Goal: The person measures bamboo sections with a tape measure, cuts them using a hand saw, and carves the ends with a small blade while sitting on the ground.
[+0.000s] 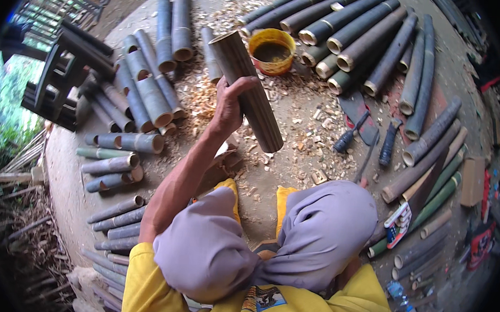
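My left hand [229, 104] is closed around a thick bamboo tube [262, 122], held up in front of my knees. The tube tilts, its hollow end at the upper left and its lower end toward the right. Only a little of my right forearm shows beside my right thigh; that hand is hidden. Beyond the tube stands a yellow bucket [272, 50] with dark, murky contents. Two tools with dark wrapped handles lie on the ground to the right, one a blade tool [351, 133], the other a dark handle [387, 144].
Wood chips [303, 122] litter the ground ahead. Several long bamboo poles [371, 40] fan out at the far right. Notched bamboo tubes [153, 98] lie at the left, with shorter pieces [123, 220] nearer me. A dark chair [66, 67] lies tipped over. A cardboard box [473, 181] stands at the right.
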{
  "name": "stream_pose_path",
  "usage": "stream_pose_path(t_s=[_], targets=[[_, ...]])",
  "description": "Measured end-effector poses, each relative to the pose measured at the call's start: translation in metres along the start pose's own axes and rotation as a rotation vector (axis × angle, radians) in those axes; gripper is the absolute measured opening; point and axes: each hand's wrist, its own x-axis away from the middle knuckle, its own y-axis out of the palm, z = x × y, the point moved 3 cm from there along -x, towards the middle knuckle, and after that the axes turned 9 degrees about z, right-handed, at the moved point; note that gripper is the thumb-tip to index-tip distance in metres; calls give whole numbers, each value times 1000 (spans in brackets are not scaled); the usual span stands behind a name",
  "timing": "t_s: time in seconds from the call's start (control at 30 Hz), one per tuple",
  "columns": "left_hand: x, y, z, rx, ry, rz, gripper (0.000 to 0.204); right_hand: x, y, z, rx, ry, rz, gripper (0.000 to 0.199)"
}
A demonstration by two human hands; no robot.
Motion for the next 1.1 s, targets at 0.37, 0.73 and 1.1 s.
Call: stream_pose_path(t_s=[0.37, 0.73, 1.1], targets=[[82, -102, 74, -290, 421, 347, 45, 6, -71, -89, 42, -491, -201, 52], [83, -201, 94, 172, 486, 591, 39, 8, -155, -308, 294, -993, 244, 40], [71, -244, 47, 255, 537, 752, 32, 107, -30, -383, 184, -916, -512, 46]])
